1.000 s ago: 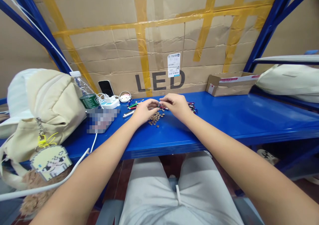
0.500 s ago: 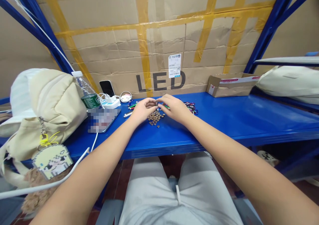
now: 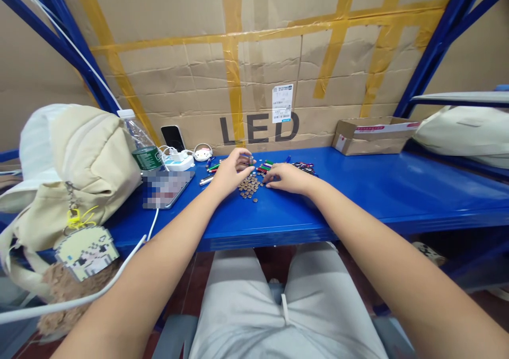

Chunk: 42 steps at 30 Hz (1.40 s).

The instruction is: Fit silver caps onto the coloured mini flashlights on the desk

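Two hands flanked the disc pile [image 3: 248,185] on the shelf [image 3: 358,189].
Left hand [image 3: 229,171] pinched a small dark piece [image 3: 249,160] beyond it; right hand [image 3: 289,178] lay flat, empty, beside it; coloured sticks [image 3: 264,166] cluttered the far side.

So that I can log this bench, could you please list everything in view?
small round discs: one pile, brown, between the hands
pen-like sticks: several, mixed colours, behind the discs
shelf: one, blue, under everything
cardboard box: one, brown, back right
water bottle: one, clear, green label, back left
bag: one, beige, far left
power strip: one, white, beside the bottle
left hand: one, fingers pinching a small dark piece
right hand: one, flat on shelf beside discs
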Available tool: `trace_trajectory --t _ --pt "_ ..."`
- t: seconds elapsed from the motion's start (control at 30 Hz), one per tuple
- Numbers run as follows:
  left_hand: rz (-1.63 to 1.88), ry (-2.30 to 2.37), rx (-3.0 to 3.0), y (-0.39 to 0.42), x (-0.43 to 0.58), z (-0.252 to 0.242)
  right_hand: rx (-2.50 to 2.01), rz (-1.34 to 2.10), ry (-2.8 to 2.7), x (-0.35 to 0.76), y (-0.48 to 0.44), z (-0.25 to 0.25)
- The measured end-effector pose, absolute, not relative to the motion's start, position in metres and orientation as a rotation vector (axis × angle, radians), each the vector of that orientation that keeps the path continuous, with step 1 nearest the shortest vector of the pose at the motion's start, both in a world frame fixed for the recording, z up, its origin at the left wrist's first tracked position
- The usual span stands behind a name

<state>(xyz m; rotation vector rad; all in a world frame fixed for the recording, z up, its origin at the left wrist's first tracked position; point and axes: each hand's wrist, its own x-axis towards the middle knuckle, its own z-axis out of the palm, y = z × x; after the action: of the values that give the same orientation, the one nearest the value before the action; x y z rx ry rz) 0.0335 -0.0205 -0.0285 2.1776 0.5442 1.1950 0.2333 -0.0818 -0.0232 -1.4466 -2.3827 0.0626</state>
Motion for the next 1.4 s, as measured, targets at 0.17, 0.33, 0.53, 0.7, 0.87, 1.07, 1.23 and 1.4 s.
trace_trajectory --t 0.17,0.33,0.53,0.7,0.87,1.07,1.23,1.4 --pt "1.213 0.622 2.329 -0.025 0.031 -0.025 -1.447 0.035 -2.346 0.233 -0.075 -0.029" --pt "1.201 0.745 2.409 -0.023 0.029 -0.024 -1.481 -0.038 -2.369 0.232 -0.072 -0.03" --pt "1.163 0.814 2.406 -0.025 0.029 -0.021 -1.563 -0.071 -2.368 0.227 -0.067 -0.03" --pt "1.089 0.821 2.381 -0.028 0.029 -0.019 -1.49 -0.09 -2.254 0.226 -0.066 -0.03" --pt "0.99 0.831 2.376 -0.026 0.028 -0.022 -1.184 -0.145 -1.941 0.223 -0.075 -0.023" --pt "0.963 0.759 2.336 -0.028 0.029 -0.023 -1.027 -0.211 -2.076 0.218 -0.081 -0.022" --pt "0.974 0.756 2.305 -0.027 0.028 -0.023 -1.082 -0.288 -2.14 0.216 -0.083 -0.022" --pt "0.997 0.848 2.33 -0.025 0.028 -0.023 -1.506 -0.291 -1.915 0.245 -0.08 -0.016"
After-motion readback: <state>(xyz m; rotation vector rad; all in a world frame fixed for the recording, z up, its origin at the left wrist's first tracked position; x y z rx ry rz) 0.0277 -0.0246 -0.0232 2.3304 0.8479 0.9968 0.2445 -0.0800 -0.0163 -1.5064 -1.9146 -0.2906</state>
